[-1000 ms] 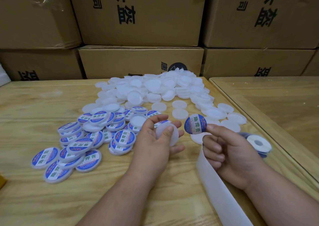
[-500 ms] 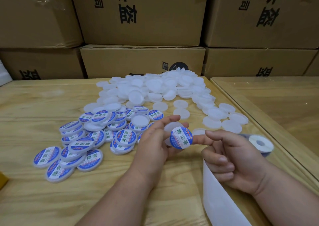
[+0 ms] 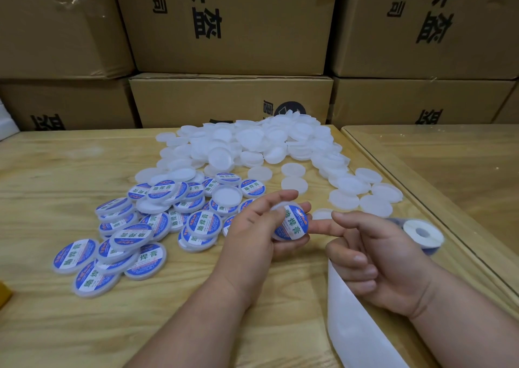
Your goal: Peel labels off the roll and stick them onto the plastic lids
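A broad heap of plain white lids (image 3: 252,148) covers the far middle of the bench (image 3: 56,171), and just left of centre lies a smaller cluster of labelled lids (image 3: 134,235), each with a round blue-and-white label printed in green characters. A white backing strip (image 3: 356,325) runs from the lower edge up under the right hand (image 3: 376,261); the roll (image 3: 421,234) rests on the bench just beyond that hand. The left hand (image 3: 252,235) holds one lid (image 3: 290,225) tilted above the bench, thumb on its labelled face and fingers (image 3: 276,197) curled behind its rim. The right hand's forefinger is stretched out toward the held lid, its tip just beside the lid's edge; whether they touch cannot be told. Its other fingers are curled loosely over the strip. The bench is pale wood; a second, glass-topped table (image 3: 449,171) adjoins it on the right. Stacked brown cartons (image 3: 230,25) with black characters fill the background.
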A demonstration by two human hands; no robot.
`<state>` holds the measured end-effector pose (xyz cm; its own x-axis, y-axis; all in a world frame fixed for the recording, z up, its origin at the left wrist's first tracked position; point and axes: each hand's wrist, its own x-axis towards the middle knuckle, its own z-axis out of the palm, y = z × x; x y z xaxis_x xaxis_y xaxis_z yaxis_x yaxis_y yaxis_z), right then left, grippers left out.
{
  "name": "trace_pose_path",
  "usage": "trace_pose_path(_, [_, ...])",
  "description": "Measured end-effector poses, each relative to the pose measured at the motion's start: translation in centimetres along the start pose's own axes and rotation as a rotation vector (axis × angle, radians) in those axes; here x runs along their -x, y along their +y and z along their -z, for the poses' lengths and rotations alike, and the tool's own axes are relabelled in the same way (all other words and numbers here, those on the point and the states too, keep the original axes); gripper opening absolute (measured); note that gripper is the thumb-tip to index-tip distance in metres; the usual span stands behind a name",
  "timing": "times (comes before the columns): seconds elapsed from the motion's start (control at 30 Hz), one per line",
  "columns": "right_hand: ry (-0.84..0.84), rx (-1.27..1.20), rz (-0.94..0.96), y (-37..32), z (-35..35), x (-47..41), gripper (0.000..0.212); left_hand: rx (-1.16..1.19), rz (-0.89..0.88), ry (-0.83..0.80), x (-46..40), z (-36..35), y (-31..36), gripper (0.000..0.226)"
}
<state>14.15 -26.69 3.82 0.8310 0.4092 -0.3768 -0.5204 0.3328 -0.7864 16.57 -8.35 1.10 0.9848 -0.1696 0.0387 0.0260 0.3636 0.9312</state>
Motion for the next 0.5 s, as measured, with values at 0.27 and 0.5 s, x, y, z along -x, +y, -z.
trace_pose_path(0.27, [-0.003,0.008,-0.002,0.00,0.08,-0.01,0.046,-0.092,-0.082,0.029,0.18,-0.48,-0.41,0.021])
trace_pose_path(0.5, [-0.048,0.013,0.001,0.00,0.36,-0.03,0.052,-0.105,-0.116,0.000,0.08,-0.09,-0.91,0.032])
